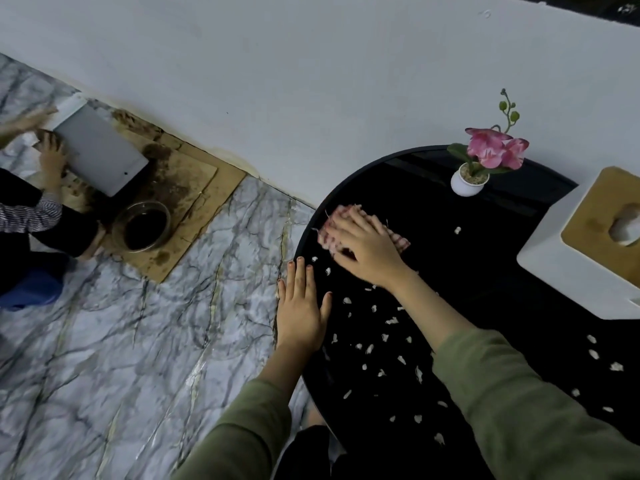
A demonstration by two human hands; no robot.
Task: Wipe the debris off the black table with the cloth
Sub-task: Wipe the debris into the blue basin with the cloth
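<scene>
Right hand (367, 247) flat, palm down, fingers spread, pressing the pink-and-white checked cloth (398, 241) onto the round glossy black counter (485, 271); no pinch, just pressure. Forearm in an olive-green sleeve (519, 393) runs from near right up to far left. Cloth sits at the counter's far-left part, close to the rim, mostly hidden under the hand; its long axis runs roughly left-far to right-near, with frayed edges showing on both sides of the hand.

Left hand (303, 306) open and flat, fingers together, pointing far, thumb out to the right; it lies along the counter's left rim, just near of the cloth, apart from the right hand.

Small white debris scraps (391, 320) are scattered over the near half of the counter, between the 2 arms and right of the right arm.

Far side: white pot with pink orchid (485, 157). Right: white box with wooden lid (588, 244).
</scene>
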